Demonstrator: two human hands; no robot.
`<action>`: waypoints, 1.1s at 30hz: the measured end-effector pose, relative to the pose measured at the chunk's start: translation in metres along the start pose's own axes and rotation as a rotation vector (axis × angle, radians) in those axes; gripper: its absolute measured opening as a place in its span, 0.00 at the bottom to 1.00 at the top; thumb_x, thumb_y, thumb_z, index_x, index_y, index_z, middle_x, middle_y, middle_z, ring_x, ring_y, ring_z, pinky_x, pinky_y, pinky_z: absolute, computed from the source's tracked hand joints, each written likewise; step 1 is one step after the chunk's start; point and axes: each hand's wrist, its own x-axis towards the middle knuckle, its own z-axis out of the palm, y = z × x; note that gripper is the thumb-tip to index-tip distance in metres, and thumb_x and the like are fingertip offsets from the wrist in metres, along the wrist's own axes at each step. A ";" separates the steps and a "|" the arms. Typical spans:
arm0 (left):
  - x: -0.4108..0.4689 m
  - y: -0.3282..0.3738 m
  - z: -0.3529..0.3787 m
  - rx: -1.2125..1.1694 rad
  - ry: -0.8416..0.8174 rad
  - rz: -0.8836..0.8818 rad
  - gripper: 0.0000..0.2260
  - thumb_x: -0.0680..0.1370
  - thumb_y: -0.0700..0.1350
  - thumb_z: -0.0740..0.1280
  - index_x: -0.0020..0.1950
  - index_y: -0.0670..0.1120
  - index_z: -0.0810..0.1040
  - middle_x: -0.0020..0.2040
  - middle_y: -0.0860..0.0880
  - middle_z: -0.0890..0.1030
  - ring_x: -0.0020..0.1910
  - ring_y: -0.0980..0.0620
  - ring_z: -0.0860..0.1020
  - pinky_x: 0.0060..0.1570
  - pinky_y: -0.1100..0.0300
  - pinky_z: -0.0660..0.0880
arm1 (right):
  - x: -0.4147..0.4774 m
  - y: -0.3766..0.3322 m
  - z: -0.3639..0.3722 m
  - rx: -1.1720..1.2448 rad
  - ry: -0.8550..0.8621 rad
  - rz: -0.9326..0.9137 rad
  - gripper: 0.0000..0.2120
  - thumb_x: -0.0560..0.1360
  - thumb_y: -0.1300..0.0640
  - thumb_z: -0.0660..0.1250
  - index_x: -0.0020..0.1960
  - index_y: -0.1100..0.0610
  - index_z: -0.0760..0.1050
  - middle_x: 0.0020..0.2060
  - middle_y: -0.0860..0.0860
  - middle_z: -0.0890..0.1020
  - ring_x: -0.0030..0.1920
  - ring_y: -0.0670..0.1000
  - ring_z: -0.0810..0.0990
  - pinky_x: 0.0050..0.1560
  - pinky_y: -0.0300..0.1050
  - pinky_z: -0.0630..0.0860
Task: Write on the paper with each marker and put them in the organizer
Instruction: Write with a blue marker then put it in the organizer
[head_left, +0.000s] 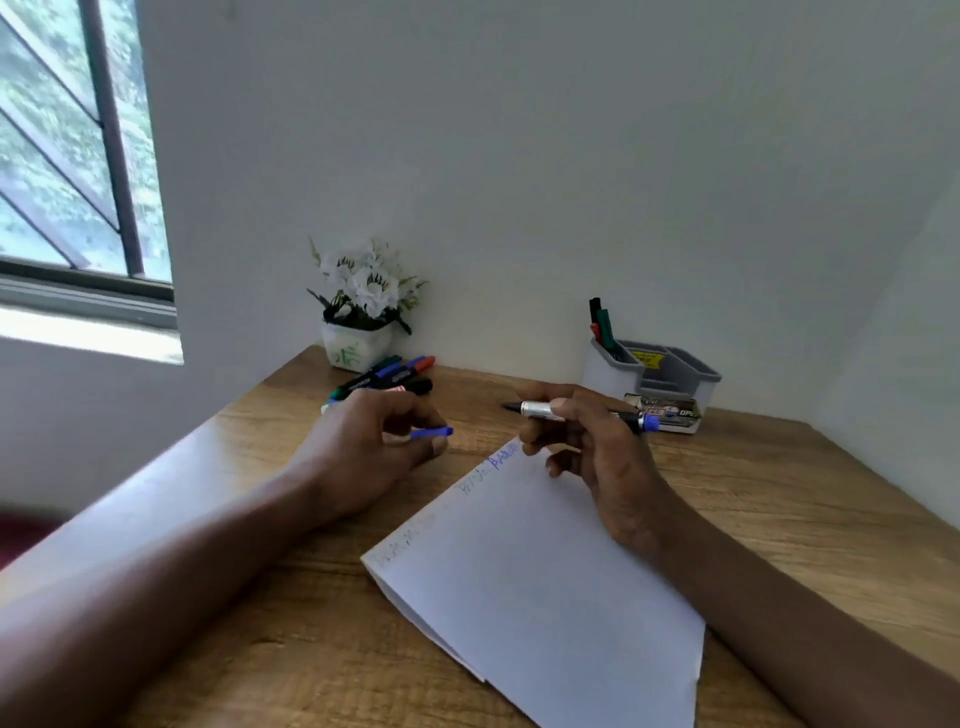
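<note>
1. Head view, right hand (597, 457): the fingers curl round the blue marker (537, 409) and pinch it mid-barrel, just over the far corner of the paper (545, 582). It reads as a writing grip lifted off the sheet (the tip is not touching the paper).
2. Marker axis: the long axis is roughly level and runs left-right across the frame. The bare dark tip points to the person's left, at the left hand. The blue tail end sticks out past the right knuckles, toward the organizer (675, 371).
3. Left hand (363, 452): the heel rests on the surface (779, 499), and thumb and fingers pinch the blue cap (434, 432). The cap lies along nearly the same line as the marker and near its tip, probably held ready for recapping.
4. The paper lies flat and skewed on the surface. There is a blue word at the far corner, right by the right hand's fingers, and fainter writing along the upper left edge (too blurred to read).
5. The organizer stands back right by the wall. Its tall left compartment holds upright markers (600, 325) with black, green and red showing (likely the finished ones).
6. Loose markers (387, 376) lie flat in a heap beside the flower pot (356, 351), behind the left hand. They are probably waiting their turn.
7. A small tin (670, 414) sits just in front of the organizer.
8. Likely step: blue is written, so cap it, then drop it in the organizer.
</note>
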 end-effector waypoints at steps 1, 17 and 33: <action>-0.001 -0.002 0.000 -0.078 0.008 0.025 0.06 0.75 0.53 0.75 0.51 0.58 0.85 0.46 0.62 0.84 0.47 0.64 0.80 0.44 0.65 0.73 | -0.001 -0.001 0.000 0.011 -0.034 -0.001 0.09 0.76 0.57 0.65 0.48 0.55 0.85 0.39 0.60 0.85 0.39 0.54 0.83 0.32 0.43 0.74; -0.011 0.008 0.000 -0.362 -0.057 0.231 0.09 0.74 0.47 0.76 0.53 0.54 0.86 0.45 0.53 0.86 0.43 0.51 0.82 0.43 0.57 0.78 | -0.017 -0.009 0.003 0.013 -0.234 0.039 0.05 0.75 0.56 0.72 0.50 0.56 0.83 0.45 0.62 0.87 0.43 0.55 0.85 0.35 0.41 0.76; -0.023 0.017 -0.003 -0.701 -0.167 0.150 0.10 0.71 0.40 0.76 0.51 0.40 0.87 0.42 0.38 0.85 0.37 0.49 0.81 0.40 0.59 0.79 | -0.022 -0.009 0.005 0.075 -0.240 -0.026 0.13 0.74 0.58 0.72 0.49 0.69 0.78 0.35 0.62 0.84 0.33 0.52 0.81 0.35 0.41 0.77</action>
